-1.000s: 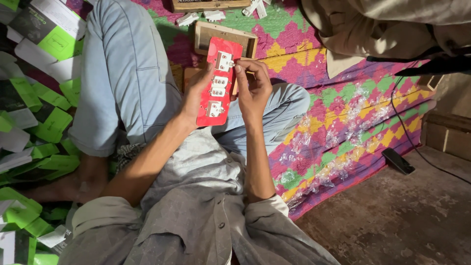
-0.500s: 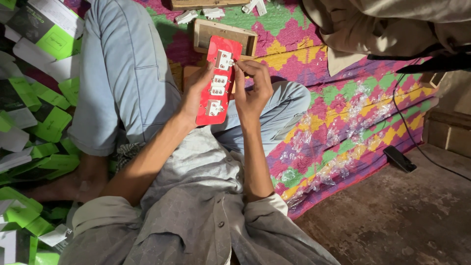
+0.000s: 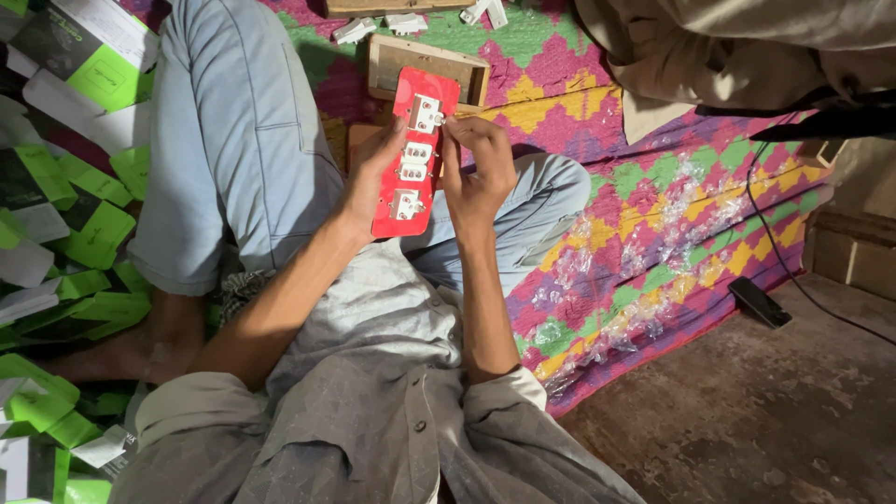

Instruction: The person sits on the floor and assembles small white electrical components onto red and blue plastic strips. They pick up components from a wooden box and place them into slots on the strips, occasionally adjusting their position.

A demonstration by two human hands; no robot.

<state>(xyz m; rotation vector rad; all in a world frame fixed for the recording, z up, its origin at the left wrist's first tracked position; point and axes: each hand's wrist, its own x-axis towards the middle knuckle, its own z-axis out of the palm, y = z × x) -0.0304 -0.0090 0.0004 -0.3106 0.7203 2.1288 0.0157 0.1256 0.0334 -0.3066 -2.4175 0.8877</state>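
A red rectangular plate point(image 3: 399, 221) carrying three white socket or switch modules stands upright over my lap. My left hand point(image 3: 366, 182) grips its left long edge, thumb on the front. My right hand point(image 3: 478, 177) holds the right edge, its fingertips pinching at the top white module point(image 3: 427, 114). The middle module point(image 3: 415, 159) and bottom module point(image 3: 405, 203) are uncovered. A shallow wooden box point(image 3: 427, 62) lies on the patterned mat just beyond the plate.
Green and white cardboard packages point(image 3: 65, 215) are piled on the left. Loose white modules point(image 3: 387, 23) lie at the top by a wooden piece. A dark phone point(image 3: 760, 301) with a cable rests on the bare floor right. Beige cloth point(image 3: 737, 47) hangs top right.
Both hands and the red plate have shifted slightly upward and left; my right fingers have moved up onto the top module.
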